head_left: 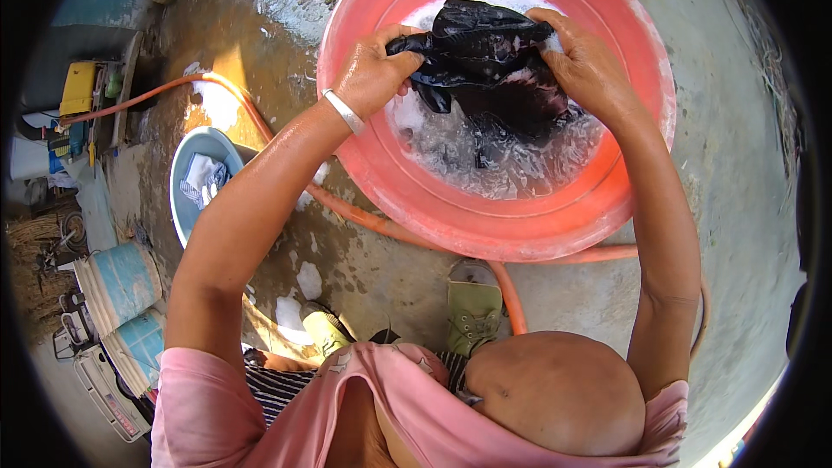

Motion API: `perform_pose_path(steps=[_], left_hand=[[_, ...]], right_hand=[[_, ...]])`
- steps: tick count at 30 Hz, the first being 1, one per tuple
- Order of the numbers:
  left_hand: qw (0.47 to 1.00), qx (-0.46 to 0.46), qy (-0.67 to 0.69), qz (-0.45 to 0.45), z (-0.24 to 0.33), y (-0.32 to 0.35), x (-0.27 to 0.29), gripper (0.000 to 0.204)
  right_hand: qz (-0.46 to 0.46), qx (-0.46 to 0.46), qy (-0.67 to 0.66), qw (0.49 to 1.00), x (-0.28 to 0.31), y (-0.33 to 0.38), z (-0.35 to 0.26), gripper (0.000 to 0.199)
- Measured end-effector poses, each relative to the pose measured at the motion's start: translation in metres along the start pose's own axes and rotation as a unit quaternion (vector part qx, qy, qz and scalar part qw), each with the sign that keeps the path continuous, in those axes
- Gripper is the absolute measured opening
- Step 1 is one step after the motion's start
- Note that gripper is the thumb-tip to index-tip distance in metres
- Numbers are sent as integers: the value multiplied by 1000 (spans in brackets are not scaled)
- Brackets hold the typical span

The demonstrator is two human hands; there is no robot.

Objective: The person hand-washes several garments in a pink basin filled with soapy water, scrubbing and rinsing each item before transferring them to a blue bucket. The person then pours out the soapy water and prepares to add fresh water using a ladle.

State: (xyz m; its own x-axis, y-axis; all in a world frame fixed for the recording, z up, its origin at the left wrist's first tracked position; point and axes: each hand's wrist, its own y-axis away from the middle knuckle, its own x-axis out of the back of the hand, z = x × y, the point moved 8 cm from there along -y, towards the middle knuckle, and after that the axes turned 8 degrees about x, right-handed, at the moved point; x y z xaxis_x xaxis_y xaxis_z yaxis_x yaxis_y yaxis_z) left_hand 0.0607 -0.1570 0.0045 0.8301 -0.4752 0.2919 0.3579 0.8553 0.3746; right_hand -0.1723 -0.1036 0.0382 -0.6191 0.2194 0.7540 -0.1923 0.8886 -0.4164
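Observation:
A dark, soaked piece of clothing [494,61] is stretched between my two hands over a wide pink-red plastic basin [520,238]. Its exact kind is not clear from its folds. My left hand [374,69], with a pale band on the wrist, grips the left end between thumb and fingers. At the upper right corner, my right hand [585,61] pinches the cloth, with some suds by the thumb. The garment's lower part hangs into the foamy water [537,165], which is rippling and hides the basin's bottom.
An orange hose [373,221] runs over the wet floor and beneath the basin. A light blue tub [179,182] with cloths in it stands left of my left arm. Stacked buckets [121,282] are farther left. My green shoes [475,308] are just below the basin.

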Motion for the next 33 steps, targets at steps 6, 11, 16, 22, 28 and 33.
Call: perform_pose_path(steps=[6,11,16,22,28,33], left_hand=[[996,17,-58,71,-20,-11,15,33],[994,-26,-102,-24,-61,-15,-9,54],[889,-114,-436,-80,-24,25,-72,98],[821,-206,-533,4,-21,25,-92,45],[990,-13,-39,-132,-23,-8,-55,15],[979,-118,-131,-99,-23,-4,-66,61]], right_hand=[[-32,-385,-291,875,-12,33,35,39],[53,-298,-323,897,4,18,19,44],[84,-167,-305,934,21,10,-15,38],[118,-97,-244,957,52,3,-54,38],[218,21,-191,957,102,6,-54,37],[253,51,-226,939,125,9,-67,35]])
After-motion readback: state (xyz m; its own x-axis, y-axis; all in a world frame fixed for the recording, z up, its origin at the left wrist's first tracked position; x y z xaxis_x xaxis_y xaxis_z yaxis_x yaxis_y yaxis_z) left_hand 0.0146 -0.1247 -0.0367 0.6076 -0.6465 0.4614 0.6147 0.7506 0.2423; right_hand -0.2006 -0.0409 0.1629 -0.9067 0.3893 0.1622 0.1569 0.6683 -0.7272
